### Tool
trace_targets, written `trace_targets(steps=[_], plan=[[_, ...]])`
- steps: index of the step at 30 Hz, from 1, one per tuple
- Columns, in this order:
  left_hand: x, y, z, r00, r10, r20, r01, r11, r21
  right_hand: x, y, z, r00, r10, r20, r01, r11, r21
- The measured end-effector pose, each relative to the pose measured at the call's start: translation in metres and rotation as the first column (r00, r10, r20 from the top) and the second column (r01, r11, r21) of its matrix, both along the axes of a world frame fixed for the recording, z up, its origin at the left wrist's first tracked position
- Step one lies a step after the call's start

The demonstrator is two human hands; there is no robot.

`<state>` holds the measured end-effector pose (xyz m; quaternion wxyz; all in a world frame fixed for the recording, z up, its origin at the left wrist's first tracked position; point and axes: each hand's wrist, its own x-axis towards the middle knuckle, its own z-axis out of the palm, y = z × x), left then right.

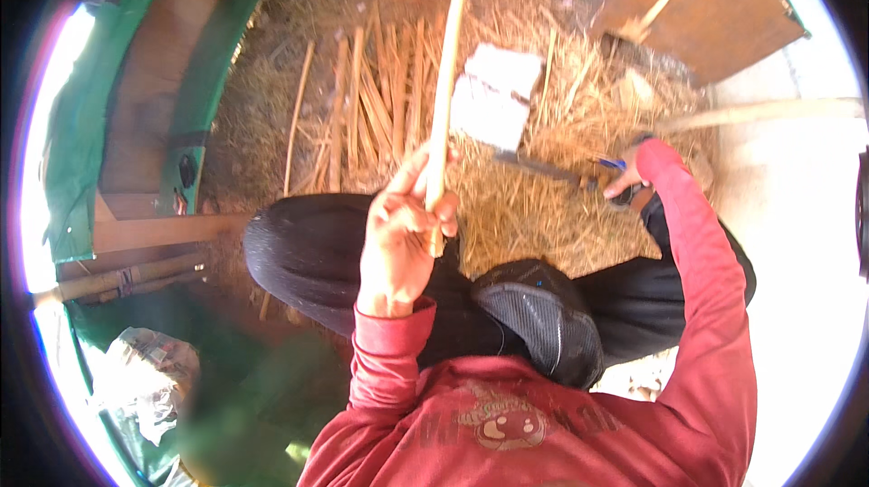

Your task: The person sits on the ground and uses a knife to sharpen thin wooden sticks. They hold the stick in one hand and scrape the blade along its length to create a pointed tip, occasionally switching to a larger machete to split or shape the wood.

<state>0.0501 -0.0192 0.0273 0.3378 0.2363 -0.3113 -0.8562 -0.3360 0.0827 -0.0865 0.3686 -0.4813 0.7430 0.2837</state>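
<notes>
My left hand is closed around the lower end of a long, pale wooden stick. The stick stands nearly upright in view and leans slightly right, its far end reaching the top edge. Off to the right, my right hand is closed at the handle end of a knife. Its dark blade points left, low over the straw-like shavings. A small blue piece shows beside the right fingers. Part of the handle is hidden by that hand.
Several split wooden strips lie ahead on the ground. Beside them is a white sheet-like piece. A brown board leans at the far right, near a pole. Green sheeting lines the left, with a plastic bag below.
</notes>
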Motion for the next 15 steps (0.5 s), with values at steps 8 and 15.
trace_targets(steps=[8,15], plan=[[-0.017,0.029,0.031,0.995,0.097,-0.01,-0.096,0.965,-0.244,-0.055,0.043,0.09,0.517,-0.653,0.553,0.855,0.42,-0.303],[-0.02,0.021,0.028,0.979,-0.092,-0.18,0.084,0.995,-0.05,0.022,0.028,0.141,0.314,0.164,0.935,0.92,0.19,-0.343]])
